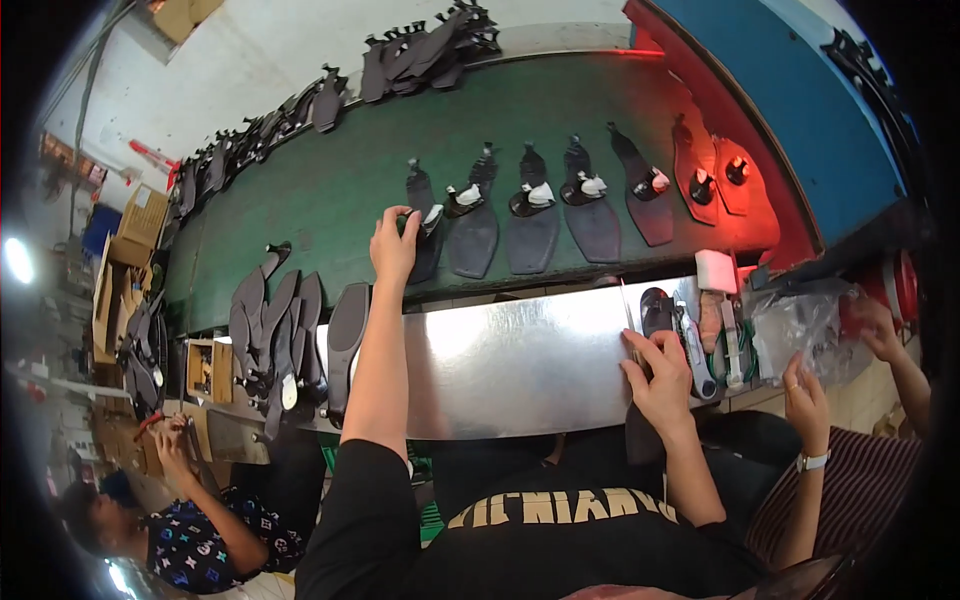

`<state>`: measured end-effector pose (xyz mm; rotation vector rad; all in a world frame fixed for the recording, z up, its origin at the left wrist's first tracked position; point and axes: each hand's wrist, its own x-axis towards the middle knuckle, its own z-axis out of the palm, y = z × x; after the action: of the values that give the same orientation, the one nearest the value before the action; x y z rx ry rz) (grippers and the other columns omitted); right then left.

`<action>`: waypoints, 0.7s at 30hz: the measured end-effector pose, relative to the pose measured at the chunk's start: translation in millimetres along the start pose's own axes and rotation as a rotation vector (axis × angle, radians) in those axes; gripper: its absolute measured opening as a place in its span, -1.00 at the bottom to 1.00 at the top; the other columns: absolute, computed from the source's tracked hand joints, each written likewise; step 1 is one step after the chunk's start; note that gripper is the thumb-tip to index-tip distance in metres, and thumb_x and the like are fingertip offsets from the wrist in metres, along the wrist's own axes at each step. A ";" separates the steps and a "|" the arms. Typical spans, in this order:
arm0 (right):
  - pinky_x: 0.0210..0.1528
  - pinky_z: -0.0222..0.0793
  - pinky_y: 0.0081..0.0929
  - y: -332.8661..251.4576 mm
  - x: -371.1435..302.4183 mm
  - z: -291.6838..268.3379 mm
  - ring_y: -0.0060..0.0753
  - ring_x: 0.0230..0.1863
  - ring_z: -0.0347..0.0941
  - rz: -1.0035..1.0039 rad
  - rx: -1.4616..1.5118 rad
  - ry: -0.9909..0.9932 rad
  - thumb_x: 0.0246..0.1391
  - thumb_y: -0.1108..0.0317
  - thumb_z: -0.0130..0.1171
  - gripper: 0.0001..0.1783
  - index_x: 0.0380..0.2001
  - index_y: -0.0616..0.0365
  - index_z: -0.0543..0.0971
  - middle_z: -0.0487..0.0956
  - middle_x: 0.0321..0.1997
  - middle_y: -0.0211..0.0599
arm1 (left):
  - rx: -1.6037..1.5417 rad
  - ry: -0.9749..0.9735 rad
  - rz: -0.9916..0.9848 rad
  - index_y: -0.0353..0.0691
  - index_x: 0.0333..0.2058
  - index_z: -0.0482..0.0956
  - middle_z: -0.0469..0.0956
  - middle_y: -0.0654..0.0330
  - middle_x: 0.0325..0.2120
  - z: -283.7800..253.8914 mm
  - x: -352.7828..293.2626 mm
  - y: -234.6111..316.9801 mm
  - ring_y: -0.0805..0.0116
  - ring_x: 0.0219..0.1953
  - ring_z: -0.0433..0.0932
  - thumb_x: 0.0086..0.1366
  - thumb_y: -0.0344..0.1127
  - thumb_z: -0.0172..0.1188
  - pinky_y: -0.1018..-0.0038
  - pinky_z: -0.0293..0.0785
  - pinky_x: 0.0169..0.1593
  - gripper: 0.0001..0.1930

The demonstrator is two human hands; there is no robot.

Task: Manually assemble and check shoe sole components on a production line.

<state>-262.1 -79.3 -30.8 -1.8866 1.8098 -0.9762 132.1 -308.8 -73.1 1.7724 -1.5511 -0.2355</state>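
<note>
My left hand (395,245) reaches over the green belt (330,200). Its thumb and fingers close on the near-left dark shoe sole (428,262), by a small black part with a white piece on it. To its right lies a row of several similar soles (532,238), most bearing a black and white part. Over the right end of the metal ledge (500,350) is my right hand (660,375), its fingers curled round a thin stick-like tool (627,303) that points up. The tool's lower end is hidden in the hand.
Dark soles with heels (275,330) are heaped left on the ledge, beside a small wooden box (208,370). Hand tools (712,340) and a clear plastic bag (805,330) lie right. A red-lit blue machine (770,110) covers the belt's right end. Co-workers sit on both sides.
</note>
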 end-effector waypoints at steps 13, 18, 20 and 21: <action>-0.27 0.38 -0.38 -17.3 -21.4 -27.1 -0.24 -0.29 0.44 -0.186 0.088 0.231 -0.01 0.44 0.23 -0.70 -0.15 0.14 0.57 0.44 -0.24 -0.21 | -0.561 0.353 0.073 -0.38 -0.13 0.52 0.54 0.23 -0.30 -56.4 -29.8 14.2 0.47 -0.25 0.47 0.15 -0.41 0.33 0.54 0.43 -0.11 -0.68; 0.07 0.29 -0.56 -47.5 -29.1 -11.9 -0.47 0.10 0.35 0.107 1.442 -0.325 0.10 0.47 0.18 -0.76 -0.24 0.07 0.33 0.40 0.11 -0.26 | -0.838 -0.295 -0.069 -0.41 -0.01 0.52 0.57 0.04 -0.09 -111.3 -174.6 142.9 0.34 -0.06 0.53 0.14 -0.56 0.18 0.45 0.41 0.05 -0.61; 0.15 0.27 -0.46 -59.9 -29.2 2.6 -0.44 0.13 0.38 0.178 1.658 -0.522 0.10 0.45 0.18 -0.76 -0.21 0.12 0.35 0.40 0.15 -0.22 | -0.984 -0.555 -0.312 -0.40 -0.19 0.57 0.54 -0.10 -0.07 -122.3 -238.5 163.2 0.13 0.00 0.50 -0.08 -0.59 0.27 0.30 0.39 0.09 -0.62; 0.13 0.29 -0.47 -74.2 -29.6 -4.0 -0.43 0.09 0.41 0.214 1.742 -0.526 0.10 0.45 0.18 -0.74 -0.15 0.15 0.39 0.45 0.08 -0.23 | -1.050 -0.609 -0.322 -0.39 -0.28 0.56 0.53 -0.12 -0.05 -117.3 -260.3 153.7 0.08 0.05 0.46 -0.09 -0.60 0.28 0.24 0.34 0.15 -0.70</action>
<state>-209.1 -40.6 15.0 -0.6317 0.3259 -1.1287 18.0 -20.1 20.3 1.0854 -1.1051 -1.5439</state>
